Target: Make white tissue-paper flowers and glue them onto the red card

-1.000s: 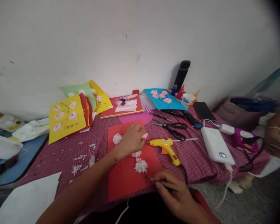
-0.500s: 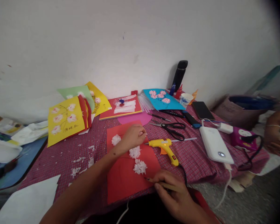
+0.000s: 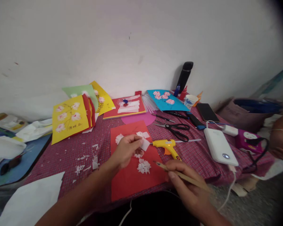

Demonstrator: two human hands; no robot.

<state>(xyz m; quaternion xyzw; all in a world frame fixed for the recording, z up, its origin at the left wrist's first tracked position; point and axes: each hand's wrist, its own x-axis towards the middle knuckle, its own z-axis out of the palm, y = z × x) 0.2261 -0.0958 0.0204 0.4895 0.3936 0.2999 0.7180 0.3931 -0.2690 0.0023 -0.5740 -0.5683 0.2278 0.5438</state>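
Checked cloth (image 3: 63,158) is spread beneath the work against a pale wall (image 3: 132,59), presumably for protection. Red card (image 3: 124,185) is laid flat, with white paper flowers (image 3: 143,166) on it. A white paper square (image 3: 145,144) is pinched by the left hand (image 3: 126,150) over the card, apparently by its edge so that its face is left free. A pencil-like stick (image 3: 162,166) is gripped pen-fashion by the right hand (image 3: 188,190), likely for tip control. A yellow glue gun (image 3: 164,144) is laid with its nozzle towards the square, contact not being discernible.

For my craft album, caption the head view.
Left hand pinching white paper piece over red sheet with paper flowers; right hand holding wooden stick.
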